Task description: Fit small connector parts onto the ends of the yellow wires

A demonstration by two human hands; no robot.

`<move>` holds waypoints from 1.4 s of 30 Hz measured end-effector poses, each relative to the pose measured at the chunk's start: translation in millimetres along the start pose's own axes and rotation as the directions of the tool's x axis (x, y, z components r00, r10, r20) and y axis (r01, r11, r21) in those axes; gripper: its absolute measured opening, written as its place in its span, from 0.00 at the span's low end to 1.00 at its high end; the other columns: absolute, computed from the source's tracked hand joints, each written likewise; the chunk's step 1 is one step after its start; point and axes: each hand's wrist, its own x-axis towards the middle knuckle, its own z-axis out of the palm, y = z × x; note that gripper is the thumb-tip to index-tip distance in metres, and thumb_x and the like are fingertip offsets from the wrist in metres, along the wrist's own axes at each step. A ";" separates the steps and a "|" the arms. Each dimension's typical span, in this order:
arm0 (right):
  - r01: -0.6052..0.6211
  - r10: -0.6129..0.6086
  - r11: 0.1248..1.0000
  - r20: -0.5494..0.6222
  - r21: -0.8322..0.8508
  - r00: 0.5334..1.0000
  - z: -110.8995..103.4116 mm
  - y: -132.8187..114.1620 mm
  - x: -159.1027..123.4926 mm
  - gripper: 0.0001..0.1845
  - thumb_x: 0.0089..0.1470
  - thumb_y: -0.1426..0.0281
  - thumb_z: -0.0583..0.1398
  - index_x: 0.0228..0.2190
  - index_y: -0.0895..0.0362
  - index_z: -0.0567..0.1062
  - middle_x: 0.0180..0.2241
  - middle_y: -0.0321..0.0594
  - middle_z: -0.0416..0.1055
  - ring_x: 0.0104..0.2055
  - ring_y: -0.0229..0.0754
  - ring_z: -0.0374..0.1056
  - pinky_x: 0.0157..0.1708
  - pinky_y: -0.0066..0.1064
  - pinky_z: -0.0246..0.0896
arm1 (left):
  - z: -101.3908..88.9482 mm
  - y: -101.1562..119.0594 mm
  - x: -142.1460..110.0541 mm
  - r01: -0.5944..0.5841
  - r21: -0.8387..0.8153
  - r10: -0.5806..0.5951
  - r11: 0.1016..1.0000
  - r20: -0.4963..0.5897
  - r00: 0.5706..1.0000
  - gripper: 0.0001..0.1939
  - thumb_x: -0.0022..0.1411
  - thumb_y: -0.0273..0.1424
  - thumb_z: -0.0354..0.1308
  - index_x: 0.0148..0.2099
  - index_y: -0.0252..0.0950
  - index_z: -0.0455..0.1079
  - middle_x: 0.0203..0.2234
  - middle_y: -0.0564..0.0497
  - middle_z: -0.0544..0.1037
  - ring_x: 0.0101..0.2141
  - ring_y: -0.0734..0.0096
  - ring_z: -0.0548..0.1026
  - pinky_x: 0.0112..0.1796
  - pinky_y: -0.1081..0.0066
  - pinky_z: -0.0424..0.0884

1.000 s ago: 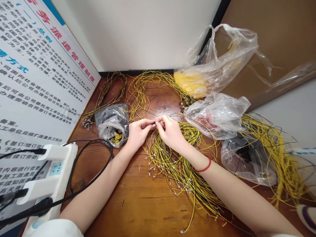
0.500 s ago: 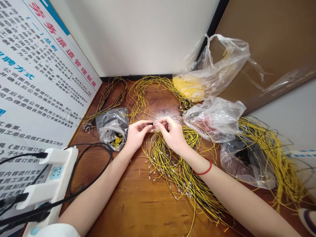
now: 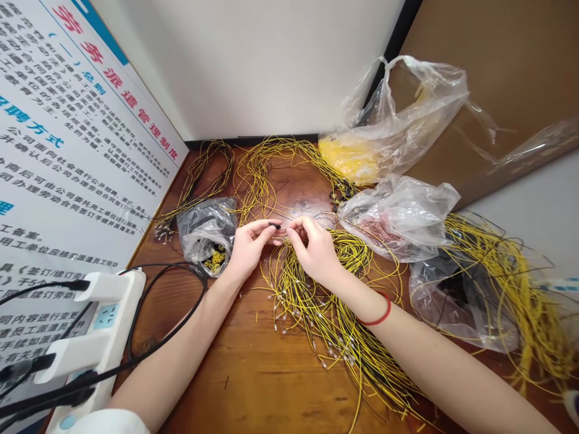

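My left hand [image 3: 249, 244] pinches a small black piece [image 3: 274, 226], perhaps a connector housing, between thumb and forefinger. Close beside it, my right hand [image 3: 312, 244] has its thumb and forefinger pressed together. Whatever lies in that right pinch is too small to make out; thin wires run close by. Under my right hand and forearm spreads a big bundle of yellow and black wires [image 3: 312, 301], with small shiny tips at many ends. Left of my left hand stands an open plastic bag [image 3: 208, 223] with small yellow and black parts inside.
More yellow wires [image 3: 257, 175] lie along the back edge. At the right are a clear bag with yellow pieces [image 3: 348, 160], a crumpled bag with reddish contents [image 3: 398, 220], a bag with dark parts [image 3: 456, 301] and another wire heap [image 3: 511, 289]. A power strip [image 3: 108, 325] with black cables stands left.
The black piece in my left fingers has turned and shows more of its side. My right fingers have shifted slightly away from it. The view has moved a little.
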 end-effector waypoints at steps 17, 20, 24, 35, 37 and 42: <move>0.338 -0.257 0.783 0.223 -0.522 0.940 -8.5 -0.5 8.1 0.16 0.63 0.75 0.45 0.36 0.58 0.72 0.34 0.47 0.67 0.37 0.47 0.56 0.36 0.38 0.56 | 2.4 -4.3 -0.4 -0.025 0.066 0.023 0.998 0.043 0.999 0.16 0.48 0.40 0.66 0.33 0.33 0.75 0.28 0.48 0.81 0.32 0.62 0.80 0.35 0.65 0.78; 0.358 -0.267 0.745 0.241 -0.563 0.933 -10.4 -2.5 9.1 0.15 0.64 0.74 0.46 0.36 0.58 0.72 0.34 0.47 0.67 0.37 0.47 0.55 0.35 0.38 0.55 | 2.5 -4.5 -0.8 -0.039 0.071 0.036 0.997 0.040 0.999 0.15 0.48 0.39 0.66 0.33 0.32 0.75 0.27 0.48 0.81 0.31 0.63 0.80 0.35 0.65 0.78; 0.364 -0.253 0.753 0.269 -0.548 0.929 -12.0 -3.7 10.3 0.14 0.64 0.74 0.47 0.36 0.57 0.72 0.34 0.46 0.67 0.37 0.47 0.55 0.34 0.38 0.54 | 2.5 -5.0 -1.6 -0.049 0.094 0.046 0.994 0.037 0.998 0.13 0.50 0.38 0.64 0.33 0.33 0.75 0.28 0.48 0.81 0.30 0.64 0.79 0.35 0.65 0.78; 0.346 -0.258 0.777 0.236 -0.526 0.937 -8.9 -3.2 7.6 0.13 0.63 0.73 0.48 0.33 0.58 0.72 0.32 0.46 0.69 0.35 0.45 0.59 0.35 0.37 0.54 | -0.2 -5.4 0.0 -0.036 0.086 0.033 0.996 0.034 0.999 0.13 0.50 0.38 0.64 0.34 0.33 0.76 0.29 0.48 0.81 0.29 0.67 0.78 0.37 0.65 0.78; 0.330 -0.250 0.792 0.221 -0.514 0.943 -8.2 -3.3 6.9 0.14 0.63 0.73 0.48 0.33 0.58 0.72 0.31 0.46 0.70 0.35 0.45 0.60 0.35 0.37 0.55 | -0.5 -4.9 0.1 -0.036 0.081 0.033 0.996 0.035 0.999 0.13 0.50 0.38 0.64 0.34 0.32 0.76 0.29 0.48 0.81 0.29 0.68 0.78 0.36 0.65 0.77; 0.276 -0.216 0.844 0.179 -0.459 0.960 -6.5 -3.5 5.4 0.13 0.63 0.72 0.48 0.32 0.58 0.71 0.31 0.46 0.70 0.35 0.45 0.60 0.36 0.36 0.56 | -0.2 -3.7 -0.5 -0.042 0.078 0.039 0.996 0.031 0.999 0.12 0.50 0.37 0.64 0.35 0.33 0.76 0.29 0.48 0.81 0.30 0.67 0.78 0.36 0.65 0.77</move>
